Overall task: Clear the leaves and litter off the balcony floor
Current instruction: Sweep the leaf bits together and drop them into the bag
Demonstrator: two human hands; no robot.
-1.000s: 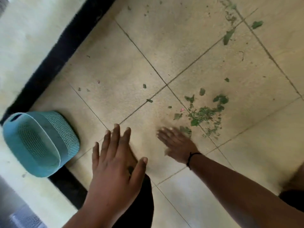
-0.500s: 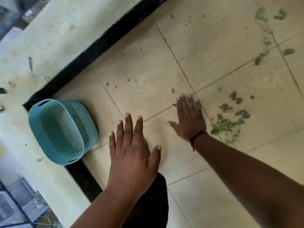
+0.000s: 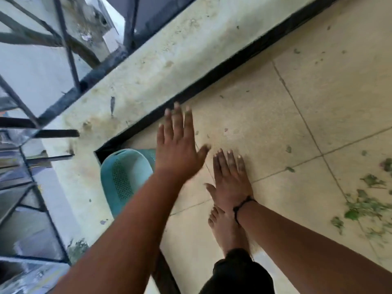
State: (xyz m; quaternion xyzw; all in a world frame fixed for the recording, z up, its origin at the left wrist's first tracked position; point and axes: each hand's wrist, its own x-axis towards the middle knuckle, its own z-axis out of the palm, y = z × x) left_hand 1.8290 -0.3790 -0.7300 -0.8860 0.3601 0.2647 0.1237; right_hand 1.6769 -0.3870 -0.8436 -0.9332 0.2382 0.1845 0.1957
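While both hands, left and right, are flat, fingers straight, holding nothing, the leaves sit at lower right, well apart from the basket: sweep them basketward with low palms.

Bare tile floor lies open ahead of and right of both flat hands. To the left, a black skirting and a raised ledge with a railing close that side. A teal basket fills the corner under the left hand. A bare foot sits just behind the right hand. Leaf bits litter the far right.
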